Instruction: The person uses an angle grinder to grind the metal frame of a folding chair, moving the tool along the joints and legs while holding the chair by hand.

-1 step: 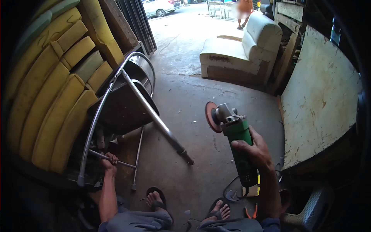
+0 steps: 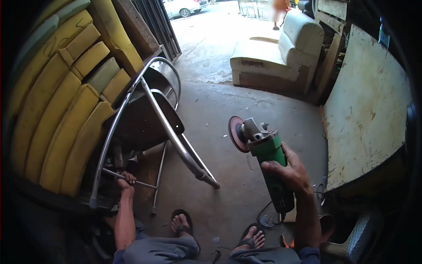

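Yellow cushions (image 2: 52, 123) are stacked along the left side; a worn pale sofa seat (image 2: 299, 39) is set near the doorway. Beside the cushions, a metal chair (image 2: 140, 121) is tilted over. A green angle grinder (image 2: 271, 154) is held up to its right, apart from it. The chair's crossbar is clasped by the left hand (image 2: 126, 180); the grinder's body is gripped firmly by the right hand (image 2: 291, 172). A reddish disc (image 2: 238, 135) is fitted to the grinder.

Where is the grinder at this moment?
In the head view, the grinder is right of centre, held in the right hand, with the chair to its left.
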Demonstrator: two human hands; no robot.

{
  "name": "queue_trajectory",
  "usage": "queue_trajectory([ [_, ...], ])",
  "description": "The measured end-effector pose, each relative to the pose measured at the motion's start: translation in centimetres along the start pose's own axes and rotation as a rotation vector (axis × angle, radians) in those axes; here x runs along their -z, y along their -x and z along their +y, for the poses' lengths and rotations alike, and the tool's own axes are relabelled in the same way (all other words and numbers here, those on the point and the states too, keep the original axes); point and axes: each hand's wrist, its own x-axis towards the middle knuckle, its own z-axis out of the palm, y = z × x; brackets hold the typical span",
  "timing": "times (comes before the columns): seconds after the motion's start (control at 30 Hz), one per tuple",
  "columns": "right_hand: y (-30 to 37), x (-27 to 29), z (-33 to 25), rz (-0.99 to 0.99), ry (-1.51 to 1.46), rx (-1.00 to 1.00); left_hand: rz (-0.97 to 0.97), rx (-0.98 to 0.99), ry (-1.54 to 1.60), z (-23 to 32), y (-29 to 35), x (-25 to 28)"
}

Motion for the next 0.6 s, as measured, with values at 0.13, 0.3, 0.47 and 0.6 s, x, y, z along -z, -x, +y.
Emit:
queue_trajectory([
  [0.13,0.5,-2.6,3.2,-0.095,-0.058,-0.077,0.094,0.054,-0.031,1.4,-2.2,2.3],
  [0.3,1.3,-5.2,10.1,-0.277,0.087,-0.243,0.375,0.021,-0.094,3.5,-1.7,4.9],
  [0.47,1.5,-6.6,12.1,-0.375,0.071,-0.354,0.568,0.215,-0.582,2.1,6.2,-6.1],
  [0.6,1.6,-7.2,11.8,-0.419,-0.042,-0.343,-0.049,0.109,-0.393,8.2,10.9,-22.1],
])
